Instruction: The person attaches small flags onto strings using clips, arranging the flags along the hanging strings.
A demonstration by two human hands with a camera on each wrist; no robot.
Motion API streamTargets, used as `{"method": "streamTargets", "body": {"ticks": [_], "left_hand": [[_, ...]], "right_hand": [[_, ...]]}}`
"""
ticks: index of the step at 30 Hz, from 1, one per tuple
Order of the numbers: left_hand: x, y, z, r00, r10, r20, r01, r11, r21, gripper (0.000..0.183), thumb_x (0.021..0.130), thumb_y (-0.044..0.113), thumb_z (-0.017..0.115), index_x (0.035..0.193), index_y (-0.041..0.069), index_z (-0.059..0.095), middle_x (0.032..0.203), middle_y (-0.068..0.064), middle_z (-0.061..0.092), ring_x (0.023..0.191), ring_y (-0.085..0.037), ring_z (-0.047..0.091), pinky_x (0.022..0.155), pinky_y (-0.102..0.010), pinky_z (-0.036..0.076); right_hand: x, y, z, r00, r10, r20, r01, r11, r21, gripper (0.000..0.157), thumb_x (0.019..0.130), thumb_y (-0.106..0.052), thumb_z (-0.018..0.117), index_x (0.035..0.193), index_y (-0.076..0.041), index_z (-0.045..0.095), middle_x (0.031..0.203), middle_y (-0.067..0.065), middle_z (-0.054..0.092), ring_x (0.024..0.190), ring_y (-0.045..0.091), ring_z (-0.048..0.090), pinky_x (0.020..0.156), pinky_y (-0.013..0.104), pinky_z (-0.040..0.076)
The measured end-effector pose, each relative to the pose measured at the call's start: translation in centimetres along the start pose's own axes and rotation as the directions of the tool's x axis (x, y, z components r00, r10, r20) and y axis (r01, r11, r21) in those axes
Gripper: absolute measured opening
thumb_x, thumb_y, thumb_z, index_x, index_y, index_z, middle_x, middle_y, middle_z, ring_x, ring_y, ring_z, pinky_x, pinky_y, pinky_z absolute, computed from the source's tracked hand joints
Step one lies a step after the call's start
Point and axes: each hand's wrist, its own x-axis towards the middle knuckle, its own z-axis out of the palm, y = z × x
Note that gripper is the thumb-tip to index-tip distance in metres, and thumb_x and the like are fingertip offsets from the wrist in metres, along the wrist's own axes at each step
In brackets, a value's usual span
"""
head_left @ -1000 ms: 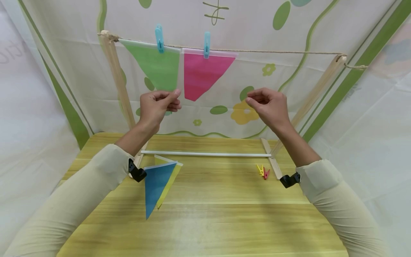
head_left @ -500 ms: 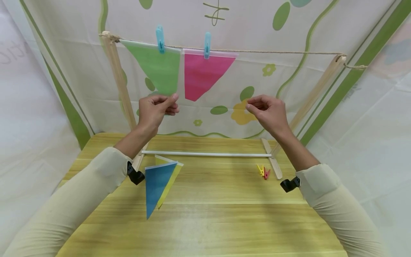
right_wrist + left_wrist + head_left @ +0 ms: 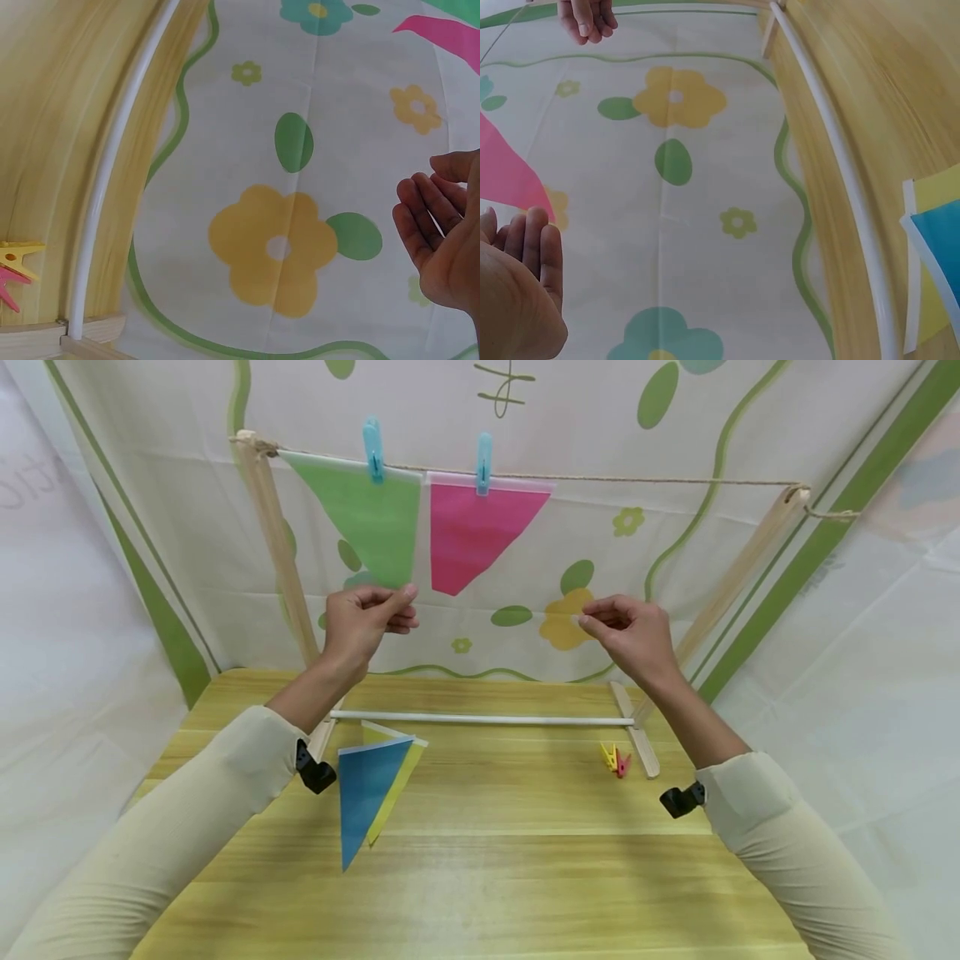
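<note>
As your left hand [image 3: 363,618] and right hand [image 3: 636,631] sink slightly, both released, blue clothespins [image 3: 483,464] hold up two pennants [image 3: 483,531]

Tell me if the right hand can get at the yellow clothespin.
Probably yes: the right hand looks empty, and the yellow clothespin lies uncovered on the table beside the red clothespin.

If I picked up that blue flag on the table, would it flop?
The blue flag looks thin, so probably light and bendy. Its top may stay straight, as on the pink flag under one clothespin. The yellow flag beneath might slide along.
</note>
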Motion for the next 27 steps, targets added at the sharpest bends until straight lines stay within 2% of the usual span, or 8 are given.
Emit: {"method": "streamTargets", "body": {"ticks": [4,15,22,27], "left_hand": [[0.0,-0.1,-0.1,1.0,-0.002,0.002,0.002,1.0,0.002,0.019,0.103,0.024,0.086,0.099,0.006,0.088,0.081,0.0,0.084,0.074,-0.012,0.082,0.077,-0.028,0.071],[-0.2,-0.5,-0.5,0.999,-0.037,0.001,0.037,0.999,0.026,0.022,0.103,0.028,0.087,0.096,0.007,0.087,0.081,0.0,0.084,0.075,-0.012,0.082,0.077,-0.029,0.071],[-0.6,-1.1,-1.2,0.998,-0.054,0.026,0.053,0.998,0.013,0.027,0.102,0.028,0.088,0.1,0.002,0.084,0.08,0.001,0.083,0.075,-0.011,0.082,0.077,-0.029,0.071],[-0.9,-1.7,-1.6,0.997,-0.066,0.031,0.065,0.997,0.035,0.024,0.103,0.03,0.087,0.1,0.006,0.085,0.081,0.001,0.083,0.075,-0.011,0.082,0.077,-0.029,0.071]], "right_hand": [[-0.1,0.3,-0.1,1.0,-0.005,0.003,0.005,1.0,-0.01,0.025,0.106,-0.023,0.082,0.121,-0.002,0.085,0.111,0.022,0.085,0.085,-0.003,0.072,0.076,0.01,0.057],[-0.9,1.7,-0.2,1.0,-0.001,0.017,0.001,1.0,-0.006,0.023,0.107,-0.022,0.08,0.119,-0.002,0.085,0.11,0.023,0.085,0.084,-0.005,0.072,0.075,0.009,0.057],[-1.7,2.6,-0.2,0.999,0.043,0.02,-0.042,0.999,-0.034,0.026,0.108,-0.025,0.08,0.12,-0.003,0.085,0.11,0.022,0.084,0.084,-0.004,0.07,0.075,0.008,0.056],[-2.0,3.3,-0.2,0.997,0.07,0.027,-0.069,0.996,-0.058,0.029,0.108,-0.028,0.08,0.121,-0.003,0.085,0.112,0.021,0.084,0.085,-0.004,0.069,0.075,0.009,0.055]]}}
